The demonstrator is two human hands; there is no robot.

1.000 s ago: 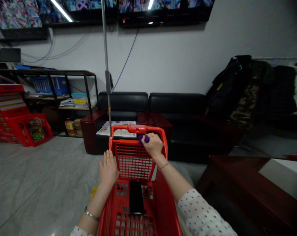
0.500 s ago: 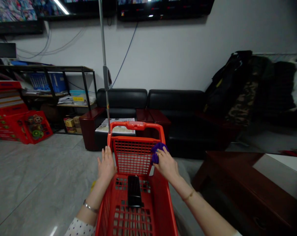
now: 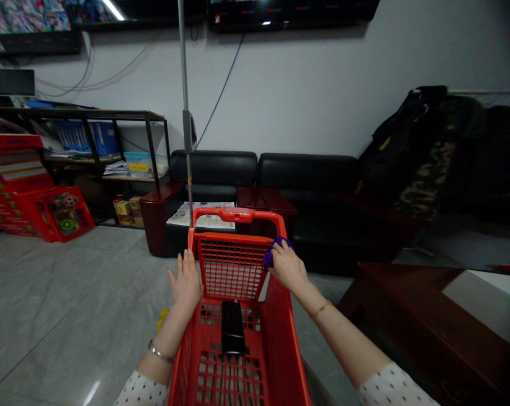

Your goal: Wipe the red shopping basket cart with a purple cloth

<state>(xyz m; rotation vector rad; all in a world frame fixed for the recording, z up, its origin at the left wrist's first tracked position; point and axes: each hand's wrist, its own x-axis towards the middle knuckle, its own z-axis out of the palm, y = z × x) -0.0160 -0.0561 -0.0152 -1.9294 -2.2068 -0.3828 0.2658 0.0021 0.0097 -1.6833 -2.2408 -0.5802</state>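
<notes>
A red plastic shopping cart stands right in front of me, with a black flat object lying on its mesh bottom. My left hand rests open and flat against the cart's left upright, fingers stretched up. My right hand is closed on a purple cloth and presses it against the cart's right upright, just below the handle.
A black sofa with dark red wooden side tables stands behind the cart. A metal pole rises past it. Shelves and red boxes are at the left, a dark wooden table at the right, hung coats beyond.
My right hand with the purple cloth has gone from the top handle down the cart's right upright, then slightly back up. The left hand has stayed on the left upright.
</notes>
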